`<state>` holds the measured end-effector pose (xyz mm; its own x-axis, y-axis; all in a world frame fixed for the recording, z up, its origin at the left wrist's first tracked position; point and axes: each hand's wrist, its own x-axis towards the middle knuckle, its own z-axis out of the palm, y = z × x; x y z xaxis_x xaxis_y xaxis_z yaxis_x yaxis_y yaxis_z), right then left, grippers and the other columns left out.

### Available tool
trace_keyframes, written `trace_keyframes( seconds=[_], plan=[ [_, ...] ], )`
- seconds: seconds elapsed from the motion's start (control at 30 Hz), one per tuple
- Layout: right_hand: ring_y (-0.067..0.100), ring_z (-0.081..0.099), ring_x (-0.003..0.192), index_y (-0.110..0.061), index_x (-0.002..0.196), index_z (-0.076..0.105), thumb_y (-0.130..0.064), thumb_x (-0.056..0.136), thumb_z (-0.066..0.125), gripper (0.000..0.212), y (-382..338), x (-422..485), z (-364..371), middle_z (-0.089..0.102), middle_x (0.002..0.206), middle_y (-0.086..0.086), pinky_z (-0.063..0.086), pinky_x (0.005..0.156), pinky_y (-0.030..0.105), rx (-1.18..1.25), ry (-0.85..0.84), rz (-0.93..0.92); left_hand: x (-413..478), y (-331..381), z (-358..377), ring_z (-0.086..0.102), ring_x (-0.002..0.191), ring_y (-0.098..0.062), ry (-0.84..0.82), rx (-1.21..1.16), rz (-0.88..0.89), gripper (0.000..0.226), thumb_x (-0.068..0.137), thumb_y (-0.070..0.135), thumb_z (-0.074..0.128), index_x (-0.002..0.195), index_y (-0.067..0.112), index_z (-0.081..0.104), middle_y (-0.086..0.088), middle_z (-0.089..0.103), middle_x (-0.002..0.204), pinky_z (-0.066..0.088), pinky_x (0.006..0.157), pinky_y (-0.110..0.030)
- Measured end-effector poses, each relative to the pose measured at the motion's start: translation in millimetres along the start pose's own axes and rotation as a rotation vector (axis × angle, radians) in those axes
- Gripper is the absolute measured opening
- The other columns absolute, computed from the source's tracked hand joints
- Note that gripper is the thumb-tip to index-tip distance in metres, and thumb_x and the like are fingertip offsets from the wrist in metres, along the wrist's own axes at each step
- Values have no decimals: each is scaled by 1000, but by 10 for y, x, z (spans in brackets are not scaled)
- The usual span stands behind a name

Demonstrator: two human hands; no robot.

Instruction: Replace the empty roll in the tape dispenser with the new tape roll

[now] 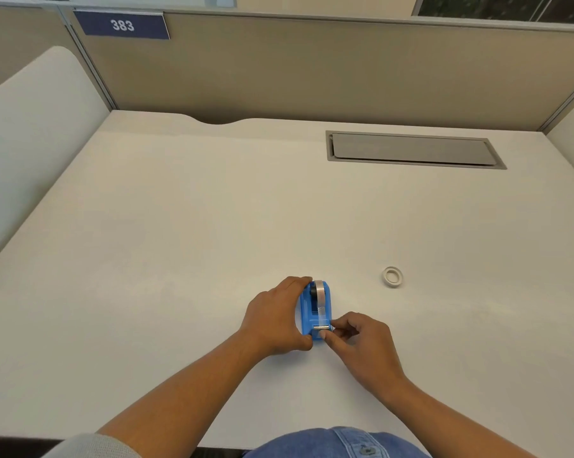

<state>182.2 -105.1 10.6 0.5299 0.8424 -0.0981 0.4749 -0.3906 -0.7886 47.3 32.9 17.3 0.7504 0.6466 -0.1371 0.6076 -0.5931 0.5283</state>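
A small blue tape dispenser (314,312) stands on the white desk (180,259), near its front middle. A tape roll (319,289) sits in its cradle, and a clear strip runs down to the metal cutter at the near end. My left hand (275,317) wraps the dispenser's left side and holds it. My right hand (358,338) is at the cutter end, with thumb and forefinger pinching the strip's free end. A white empty roll core (392,277) lies flat on the desk to the right, apart from both hands.
A grey cable hatch (411,149) is set flush in the desk at the back right. Beige partition walls (312,67) close the desk at the back and sides, with a sign reading 383 at the upper left.
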Motion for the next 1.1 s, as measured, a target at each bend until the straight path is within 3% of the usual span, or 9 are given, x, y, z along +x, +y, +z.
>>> trace_keyframes(
  seconds=[0.1, 0.3, 0.67, 0.87, 1.0, 1.1],
  plan=[
    [9, 59, 61, -26, 76, 69, -42, 77, 78, 19, 23, 36, -1, 64, 65, -11, 50, 55, 24, -155, -2, -62, 5, -1, 7, 57, 112, -11, 1, -3, -7, 106, 49, 54, 78, 141, 34, 30, 15, 49, 140, 46, 86, -27],
    [9, 43, 52, -30, 69, 51, -50, 78, 74, 32, 25, 99, 16, 47, 60, -12, 29, 48, 15, -427, -47, -164, 10, -15, 13, 57, 111, -11, 9, 0, -2, 107, 48, 54, 78, 141, 34, 30, 14, 50, 138, 47, 86, -27],
    [10, 43, 55, -27, 68, 48, -47, 77, 76, 36, 56, 181, 37, 46, 60, -11, 33, 51, 19, -432, -58, -143, 129, -6, -53, 58, 113, -15, -12, 83, 50, 106, 52, 52, 78, 144, 30, 29, 10, 49, 142, 47, 89, -31],
    [8, 46, 61, -30, 72, 48, -44, 76, 74, 29, 7, 426, -58, 46, 64, -15, 38, 57, 23, -413, -78, -160, 352, -47, -191, 45, 131, -15, -81, 58, 67, 108, 64, 45, 80, 151, 29, 18, 9, 37, 154, 41, 101, -32],
    [6, 49, 63, -31, 77, 55, -48, 73, 71, 24, 85, 414, -162, 52, 69, -16, 40, 57, 20, -423, -82, -211, 329, -165, -220, 34, 139, -13, -161, -1, 37, 126, 55, 61, 79, 152, 33, 3, 11, 25, 159, 34, 107, -31],
    [8, 47, 59, -31, 73, 49, -44, 74, 70, 25, 111, 378, -219, 50, 66, -15, 39, 53, 20, -410, -5, -230, 251, -226, -192, 26, 142, -9, -99, -124, 8, 117, 56, 65, 69, 151, 35, 8, 13, 21, 160, 29, 112, -30]
  ],
)
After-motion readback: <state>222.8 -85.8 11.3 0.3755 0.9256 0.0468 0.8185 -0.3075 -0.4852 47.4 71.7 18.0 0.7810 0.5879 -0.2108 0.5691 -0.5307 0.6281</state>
